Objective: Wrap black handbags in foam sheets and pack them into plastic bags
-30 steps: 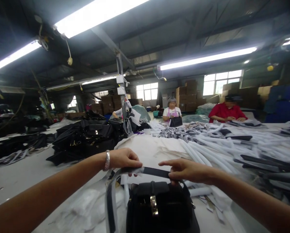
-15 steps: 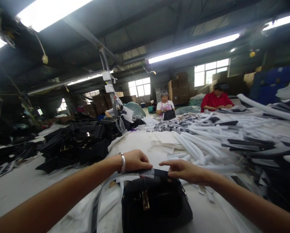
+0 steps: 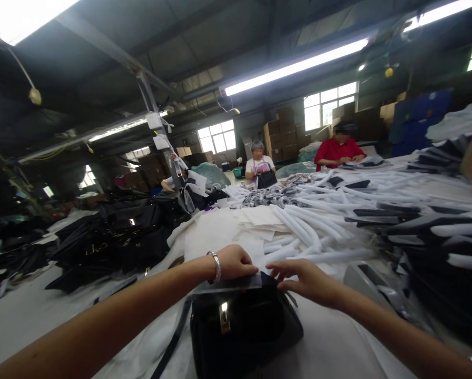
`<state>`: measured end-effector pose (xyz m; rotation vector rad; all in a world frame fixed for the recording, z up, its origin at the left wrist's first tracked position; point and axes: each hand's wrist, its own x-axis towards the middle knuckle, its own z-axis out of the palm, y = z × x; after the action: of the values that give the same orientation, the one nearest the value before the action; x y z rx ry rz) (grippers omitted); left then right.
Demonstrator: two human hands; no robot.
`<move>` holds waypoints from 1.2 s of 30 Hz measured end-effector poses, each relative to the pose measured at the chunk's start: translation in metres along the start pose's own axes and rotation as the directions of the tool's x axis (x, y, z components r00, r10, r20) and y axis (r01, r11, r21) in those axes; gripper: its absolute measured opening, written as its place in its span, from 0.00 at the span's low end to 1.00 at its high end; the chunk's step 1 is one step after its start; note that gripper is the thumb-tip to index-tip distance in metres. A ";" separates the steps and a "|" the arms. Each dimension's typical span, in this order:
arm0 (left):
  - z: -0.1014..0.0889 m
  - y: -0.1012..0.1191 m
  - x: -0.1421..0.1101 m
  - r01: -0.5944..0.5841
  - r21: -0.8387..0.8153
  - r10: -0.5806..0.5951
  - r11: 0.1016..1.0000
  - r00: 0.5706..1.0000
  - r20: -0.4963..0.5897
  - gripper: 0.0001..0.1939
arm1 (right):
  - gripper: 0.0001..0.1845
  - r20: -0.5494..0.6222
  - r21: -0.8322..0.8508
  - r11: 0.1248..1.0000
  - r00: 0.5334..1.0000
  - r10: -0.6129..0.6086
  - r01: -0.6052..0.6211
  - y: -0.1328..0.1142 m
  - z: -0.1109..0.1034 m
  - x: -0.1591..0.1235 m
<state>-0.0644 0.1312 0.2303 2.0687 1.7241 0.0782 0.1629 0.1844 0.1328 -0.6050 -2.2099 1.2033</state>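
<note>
- Head view, and the action sits low in the middle; the black bag stands upright near the white table, its metal clasp facing the person;
- the left hand, silver bracelet at the wrist, is narrowed to a pinch on the clear film along the black handle; the thumb lies along its top edge;
- the right hand is just beside it, thumb and fingers slightly parted around the handle's bare dark end; whether they grip it, one cannot tell;
- and here is the change: a second ago the handle arched above the bag with a gap beneath; now it lies low across the bag's top, and the hands have come closer together;
- that seems to leave the work centred on one short stretch, where film gives way to bare handle;
- the strap, looping up beside the bag a second ago, now trails to its lower left;
- the view has swung right too; a grey device shows near the right forearm, with white tubes heaped beyond.
</note>
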 end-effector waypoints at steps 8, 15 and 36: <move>0.035 0.022 0.027 -0.020 0.070 0.024 0.997 0.998 -0.054 0.15 | 0.29 -0.090 0.127 0.992 0.996 0.006 0.005 0.010 0.019 -0.004; 0.039 0.028 0.033 -0.074 -0.030 0.070 0.997 0.992 -0.102 0.18 | 0.33 -0.205 0.096 0.994 0.976 0.070 -0.051 0.010 0.021 -0.006; -0.028 -0.117 -0.124 0.183 -0.676 0.199 0.713 0.872 0.446 0.24 | 0.24 -0.274 -0.348 0.895 0.943 0.188 -0.279 0.025 0.004 0.006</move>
<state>-0.2079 0.0364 0.2414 1.3524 1.1082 0.1673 0.1595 0.1980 0.1113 -1.1424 -2.2217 0.7543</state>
